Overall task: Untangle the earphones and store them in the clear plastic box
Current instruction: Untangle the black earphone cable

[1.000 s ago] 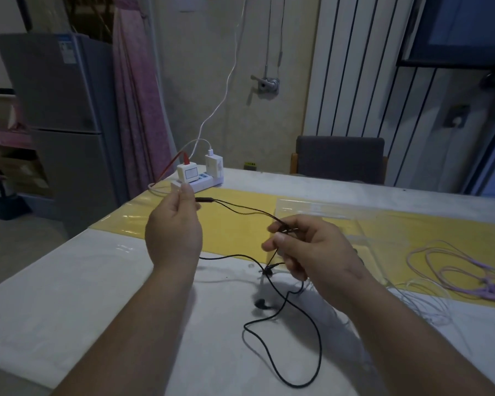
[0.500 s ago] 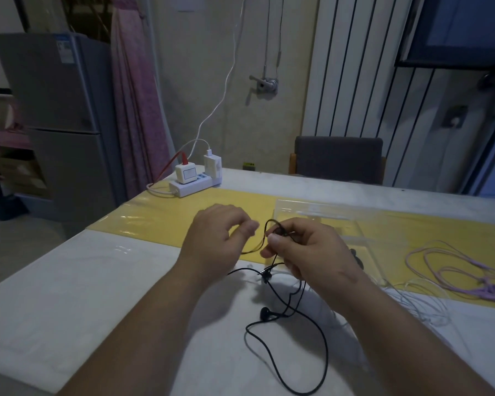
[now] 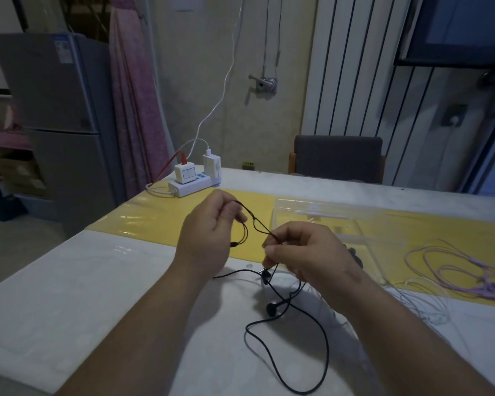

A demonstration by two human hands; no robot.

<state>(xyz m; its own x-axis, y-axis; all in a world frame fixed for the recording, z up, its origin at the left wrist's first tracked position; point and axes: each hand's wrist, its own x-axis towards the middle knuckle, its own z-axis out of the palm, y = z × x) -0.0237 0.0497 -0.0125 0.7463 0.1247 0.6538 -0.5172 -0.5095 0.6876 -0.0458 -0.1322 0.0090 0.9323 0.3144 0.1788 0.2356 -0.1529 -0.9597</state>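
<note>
Pinched between left hand [image 3: 209, 235] and right hand [image 3: 306, 252], black earphones [image 3: 270, 309] stretch crosswise.

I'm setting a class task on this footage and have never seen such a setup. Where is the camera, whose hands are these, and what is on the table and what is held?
No machine here: a person wears a wide-angle camera on the head, looking forward and down at their own bare hands. The left hand grips a small loop of the black earphones. The right hand pinches the same cord, and the rest trails onto the table. Behind the hands, a clear plastic box lies on a yellow strip. Purple earphones lie at the right, and a power strip sits at the far left.
</note>
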